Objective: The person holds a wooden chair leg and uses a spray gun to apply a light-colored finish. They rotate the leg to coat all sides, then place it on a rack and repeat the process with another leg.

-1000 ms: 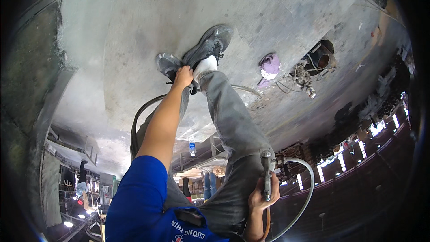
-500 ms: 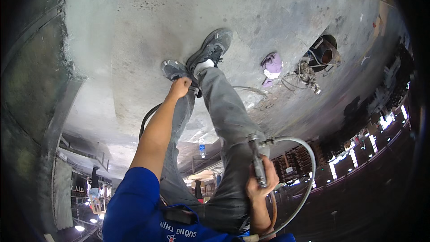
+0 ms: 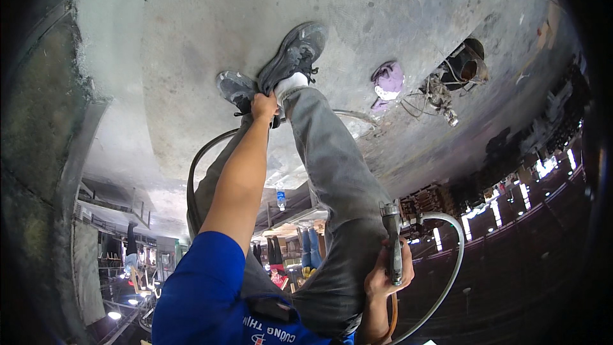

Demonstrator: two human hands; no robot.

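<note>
My left hand (image 3: 264, 107) reaches down between my two dark shoes, fingers closed beside the heel of the right shoe (image 3: 295, 54) and its white sock. A dark shape shows just under the fingers; I cannot make out what they grip. The left shoe (image 3: 237, 91) is close by on the other side of the hand. By my right thigh, my right hand (image 3: 387, 273) is wrapped around a metal spray gun (image 3: 392, 236), held with its head up. A pale hose (image 3: 457, 249) loops from its side, and an orange-brown hose (image 3: 393, 313) runs below the hand.
A dark hose (image 3: 195, 179) curves behind my legs along the grey floor (image 3: 191, 45). Right of my feet lie a purple-and-white cap (image 3: 387, 80) and a dark bucket (image 3: 469, 62) with metal fittings. A water bottle (image 3: 281, 199) and people's legs (image 3: 310, 249) show behind me.
My left hand has come up against the heel of the right shoe. My right hand and the spray gun have shifted right and down, and the gun stands more upright. The view has shifted slightly.
</note>
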